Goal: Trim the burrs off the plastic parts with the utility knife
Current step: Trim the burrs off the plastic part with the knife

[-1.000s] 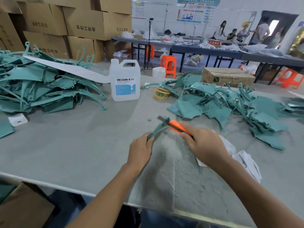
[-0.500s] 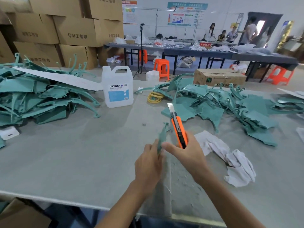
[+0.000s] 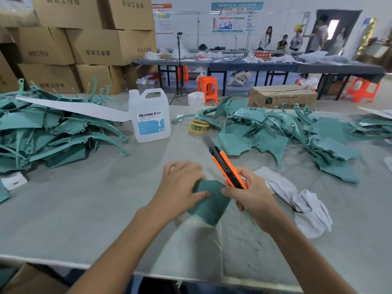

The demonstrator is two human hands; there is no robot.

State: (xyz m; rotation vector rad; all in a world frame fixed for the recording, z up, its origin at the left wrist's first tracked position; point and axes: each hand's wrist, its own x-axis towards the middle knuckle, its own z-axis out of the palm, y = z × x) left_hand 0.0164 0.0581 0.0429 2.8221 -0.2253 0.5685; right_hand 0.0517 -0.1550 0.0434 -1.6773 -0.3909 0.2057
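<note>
1 part (image 3: 209,203) in l hand (image 3: 180,185), 1 knife (image 3: 226,167) r hand (image 3: 252,197)

Two bare hands: left hand (image 3: 180,187), right hand (image 3: 252,198). One orange-and-black utility knife (image 3: 227,168). One flat teal plastic part (image 3: 209,204) in hand. Two piles of more teal parts: left heap (image 3: 42,134), right heap (image 3: 297,132), pieces too tangled to count. One translucent white plastic jug (image 3: 150,117). One brown cardboard box (image 3: 282,96). At least three orange plastic stools (image 3: 207,88).
</note>
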